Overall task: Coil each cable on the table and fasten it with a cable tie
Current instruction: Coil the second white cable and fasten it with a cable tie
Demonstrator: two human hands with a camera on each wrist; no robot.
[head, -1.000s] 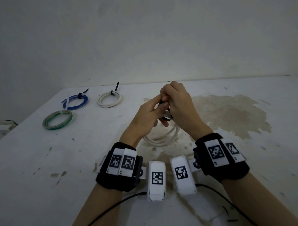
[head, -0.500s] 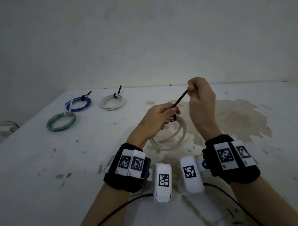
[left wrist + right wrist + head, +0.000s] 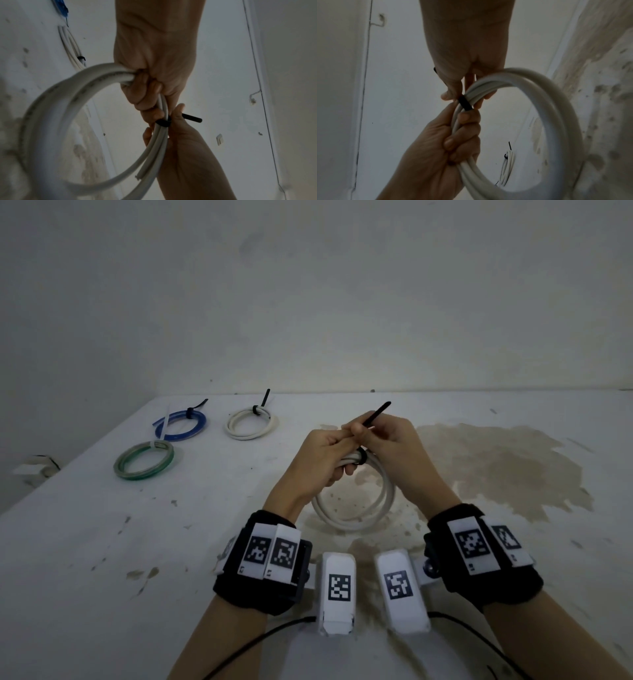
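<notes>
A white cable coil (image 3: 356, 510) hangs from my two hands just above the table (image 3: 102, 542). My left hand (image 3: 327, 451) grips the coil's top strands in a fist, as the left wrist view shows at the fingers (image 3: 144, 94). A black cable tie (image 3: 362, 457) is cinched round the strands right beside that fist. Its tail (image 3: 376, 414) sticks up and to the right. My right hand (image 3: 383, 440) pinches the tie close to the band (image 3: 465, 103). The band (image 3: 163, 122) sits tight against the cable in both wrist views.
Three tied coils lie at the table's far left: a blue one (image 3: 180, 424), a white one (image 3: 250, 424) and a green one (image 3: 144, 460). A large brown stain (image 3: 496, 467) covers the table's right half. The wall rises behind the far edge.
My right hand pulled the tie's tail up and to the right, drawing the loop tight. It has since dropped back beside the left hand and holds the tail lower down.
</notes>
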